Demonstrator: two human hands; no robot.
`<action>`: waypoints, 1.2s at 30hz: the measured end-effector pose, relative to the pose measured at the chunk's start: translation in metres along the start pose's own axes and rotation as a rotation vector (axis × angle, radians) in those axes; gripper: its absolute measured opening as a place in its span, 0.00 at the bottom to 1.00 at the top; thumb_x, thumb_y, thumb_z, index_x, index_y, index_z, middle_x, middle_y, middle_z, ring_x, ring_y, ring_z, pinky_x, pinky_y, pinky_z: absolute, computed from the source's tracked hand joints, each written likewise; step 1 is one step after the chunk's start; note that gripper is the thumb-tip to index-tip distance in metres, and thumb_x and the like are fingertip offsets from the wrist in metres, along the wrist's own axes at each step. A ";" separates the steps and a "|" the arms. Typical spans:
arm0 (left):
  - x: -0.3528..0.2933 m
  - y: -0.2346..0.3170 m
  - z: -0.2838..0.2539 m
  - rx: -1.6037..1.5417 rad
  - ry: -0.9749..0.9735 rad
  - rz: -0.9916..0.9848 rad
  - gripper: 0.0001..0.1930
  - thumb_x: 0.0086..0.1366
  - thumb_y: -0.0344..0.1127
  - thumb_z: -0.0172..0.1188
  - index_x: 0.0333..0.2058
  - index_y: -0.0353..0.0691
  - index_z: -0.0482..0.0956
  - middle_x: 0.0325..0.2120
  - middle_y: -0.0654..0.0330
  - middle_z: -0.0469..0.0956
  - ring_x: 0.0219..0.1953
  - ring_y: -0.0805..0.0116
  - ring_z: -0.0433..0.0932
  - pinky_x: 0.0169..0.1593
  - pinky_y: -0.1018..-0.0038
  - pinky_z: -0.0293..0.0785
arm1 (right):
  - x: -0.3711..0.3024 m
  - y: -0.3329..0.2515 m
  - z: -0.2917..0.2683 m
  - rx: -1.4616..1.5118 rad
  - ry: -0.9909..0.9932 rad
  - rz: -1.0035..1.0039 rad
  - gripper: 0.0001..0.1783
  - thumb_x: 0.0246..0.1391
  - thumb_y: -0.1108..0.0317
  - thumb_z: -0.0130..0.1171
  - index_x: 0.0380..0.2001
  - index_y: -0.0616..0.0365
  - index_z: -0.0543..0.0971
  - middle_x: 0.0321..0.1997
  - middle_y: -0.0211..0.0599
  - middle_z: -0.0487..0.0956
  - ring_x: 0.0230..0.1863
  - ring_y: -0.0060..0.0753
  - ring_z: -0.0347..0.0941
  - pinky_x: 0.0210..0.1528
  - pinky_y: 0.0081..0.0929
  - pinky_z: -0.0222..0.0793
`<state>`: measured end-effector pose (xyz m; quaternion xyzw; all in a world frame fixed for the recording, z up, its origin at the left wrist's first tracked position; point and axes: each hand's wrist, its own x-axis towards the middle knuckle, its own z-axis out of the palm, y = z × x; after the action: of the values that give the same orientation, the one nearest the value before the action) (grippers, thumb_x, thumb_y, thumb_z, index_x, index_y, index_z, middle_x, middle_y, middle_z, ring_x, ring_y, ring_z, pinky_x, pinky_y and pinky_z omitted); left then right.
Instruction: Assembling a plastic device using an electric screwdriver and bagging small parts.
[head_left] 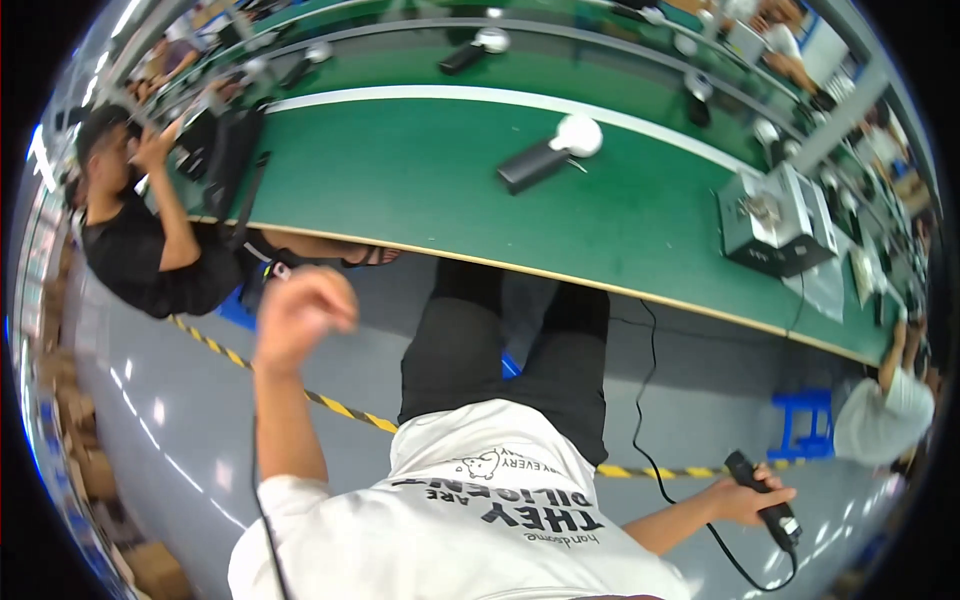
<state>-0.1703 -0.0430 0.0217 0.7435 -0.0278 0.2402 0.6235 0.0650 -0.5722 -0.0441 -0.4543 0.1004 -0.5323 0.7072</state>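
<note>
My left hand [308,312] is raised in front of the table edge, blurred, its fingers curled in. Just behind it shows a dark object [272,274] with a light label; whether I hold it cannot be told. A black cable [265,510] runs up beside my left forearm. Out to the right, my right hand [748,498] is closed around a black corded handheld tool [770,510], tilted, with a white label near its lower end. Its cord [640,425] loops below and rises toward the table. On the green table [400,170] lies a dark grey cylinder with a white ball-shaped head [545,155].
A grey metal box [775,220] stands at the table's right, beside a clear plastic bag [825,285]. One person [150,230] sits at the left, another [885,415] at the right near a blue stool [803,420]. Yellow-black tape [350,410] crosses the floor.
</note>
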 end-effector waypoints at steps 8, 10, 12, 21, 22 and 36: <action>-0.185 -0.306 0.053 0.091 0.701 -1.178 0.19 0.71 0.41 0.55 0.47 0.29 0.80 0.37 0.57 0.84 0.38 0.64 0.80 0.44 0.69 0.76 | 0.022 -0.045 0.090 0.330 -0.234 -0.021 0.24 0.69 0.44 0.52 0.35 0.58 0.73 0.31 0.32 0.69 0.27 0.26 0.65 0.33 0.24 0.65; -0.223 -0.331 0.053 -0.490 0.771 -1.426 0.22 0.73 0.44 0.52 0.53 0.31 0.79 0.45 0.54 0.84 0.45 0.62 0.81 0.46 0.67 0.77 | 0.014 -0.043 0.119 0.397 -0.608 0.183 0.21 0.69 0.49 0.53 0.40 0.59 0.72 0.32 0.31 0.65 0.25 0.22 0.62 0.30 0.20 0.62; -0.208 -0.341 0.052 -0.793 0.724 -1.567 0.23 0.73 0.45 0.51 0.55 0.32 0.78 0.48 0.52 0.83 0.49 0.62 0.81 0.47 0.67 0.76 | -0.003 -0.029 0.159 0.416 -0.715 0.181 0.21 0.69 0.50 0.53 0.42 0.60 0.70 0.33 0.31 0.64 0.24 0.20 0.61 0.28 0.19 0.61; -0.178 -0.298 0.025 -0.566 0.748 -1.780 0.22 0.74 0.45 0.51 0.54 0.33 0.77 0.48 0.54 0.83 0.48 0.62 0.80 0.47 0.67 0.76 | -0.053 0.038 0.305 0.403 -1.005 0.322 0.14 0.71 0.56 0.50 0.44 0.57 0.70 0.30 0.27 0.64 0.21 0.20 0.58 0.30 0.24 0.58; -0.180 -0.290 0.019 -0.539 0.751 -1.781 0.22 0.74 0.45 0.51 0.54 0.33 0.77 0.48 0.54 0.83 0.48 0.63 0.80 0.47 0.67 0.76 | -0.049 0.038 0.311 0.394 -0.998 0.327 0.14 0.71 0.56 0.50 0.44 0.57 0.70 0.30 0.27 0.64 0.21 0.20 0.58 0.30 0.24 0.58; -0.171 -0.299 0.021 0.282 0.535 -1.163 0.13 0.71 0.39 0.57 0.46 0.35 0.79 0.38 0.59 0.83 0.36 0.63 0.79 0.39 0.66 0.75 | -0.064 -0.031 0.210 0.171 -0.703 -0.160 0.07 0.71 0.63 0.51 0.46 0.52 0.70 0.27 0.29 0.66 0.20 0.22 0.61 0.25 0.25 0.60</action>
<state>-0.2124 -0.0403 -0.3210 0.6264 0.5666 0.0417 0.5336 0.1490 -0.4063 0.0763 -0.5549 -0.2295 -0.4040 0.6900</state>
